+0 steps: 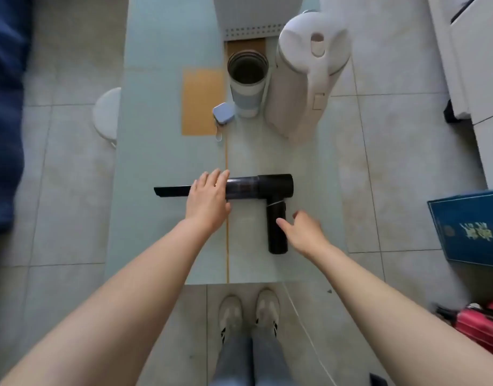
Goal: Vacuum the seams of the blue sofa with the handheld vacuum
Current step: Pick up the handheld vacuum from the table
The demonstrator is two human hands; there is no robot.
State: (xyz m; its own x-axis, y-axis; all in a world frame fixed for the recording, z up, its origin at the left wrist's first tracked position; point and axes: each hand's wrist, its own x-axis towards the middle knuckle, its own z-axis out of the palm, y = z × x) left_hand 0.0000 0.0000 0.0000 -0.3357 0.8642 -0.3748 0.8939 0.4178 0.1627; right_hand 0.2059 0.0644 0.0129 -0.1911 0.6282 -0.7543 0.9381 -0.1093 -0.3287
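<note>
A black handheld vacuum [267, 185] lies flat on a pale glass table [167, 129], its thin crevice nozzle pointing left and its handle pointing toward me. My left hand [207, 197] rests palm down on the barrel where the nozzle joins it, fingers spread. Just right of the handle is my right hand [301, 232], fingers apart, the thumb touching the handle's side, not closed around it. A strip of the blue sofa [4, 112] shows along the left edge.
Behind the vacuum stand an open tumbler [248, 84], its lid [223, 113] and a white electric kettle [304, 79]. A white stool [106, 114] sits left of the table. On the tiled floor at right are a blue box [471, 227] and a red object [482, 321].
</note>
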